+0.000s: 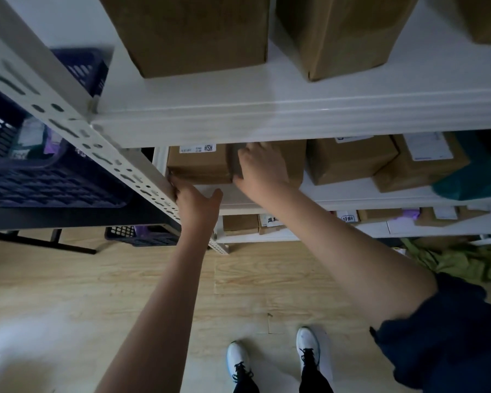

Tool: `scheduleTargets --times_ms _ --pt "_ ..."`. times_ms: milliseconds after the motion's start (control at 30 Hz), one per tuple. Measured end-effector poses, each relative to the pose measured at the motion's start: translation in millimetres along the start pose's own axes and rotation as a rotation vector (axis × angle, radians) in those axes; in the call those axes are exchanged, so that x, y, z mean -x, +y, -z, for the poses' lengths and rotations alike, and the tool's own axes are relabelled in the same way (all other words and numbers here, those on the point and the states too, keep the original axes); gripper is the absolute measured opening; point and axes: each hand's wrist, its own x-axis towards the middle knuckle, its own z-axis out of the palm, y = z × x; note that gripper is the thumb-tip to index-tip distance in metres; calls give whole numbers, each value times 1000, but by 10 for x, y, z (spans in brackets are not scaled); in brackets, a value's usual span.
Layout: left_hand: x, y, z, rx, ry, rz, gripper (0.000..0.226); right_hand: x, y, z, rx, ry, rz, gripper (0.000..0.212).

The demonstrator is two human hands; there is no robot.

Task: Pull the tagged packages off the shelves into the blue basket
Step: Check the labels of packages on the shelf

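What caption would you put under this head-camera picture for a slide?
Both hands, left hand and right hand, grip a labelled cardboard box on the middle shelf, blue basket waiting alongside.

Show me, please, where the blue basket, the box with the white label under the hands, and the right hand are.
blue basket (pixel 54 180): head view, on its front mesh wall.
labelled box (pixel 199 165): head view, on its brown top face.
right hand (pixel 260 165): head view, on its back.

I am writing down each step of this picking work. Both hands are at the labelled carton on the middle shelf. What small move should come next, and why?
Probably slide the labelled carton forward off the shelf edge. The right hand grips its right end, the left hand is at its lower left corner, and the blue basket waits to the left.
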Motion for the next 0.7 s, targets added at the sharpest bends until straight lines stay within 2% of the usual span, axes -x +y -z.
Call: scheduleTargets --times_ms 133,400,533,700 --pt "-74 3 16 16 -33 -17 111 -54 62 -22 33 -40 27 39" --pt "182 34 251 -127 -94 -186 60 349 139 -65 67 -1 24 37" --pt "610 -107 354 -167 -151 -236 59 850 248 -88 49 34 52 35" --pt "876 -353 471 -195 -194 -292 57 1174 261 -63 66 -6 48 35"
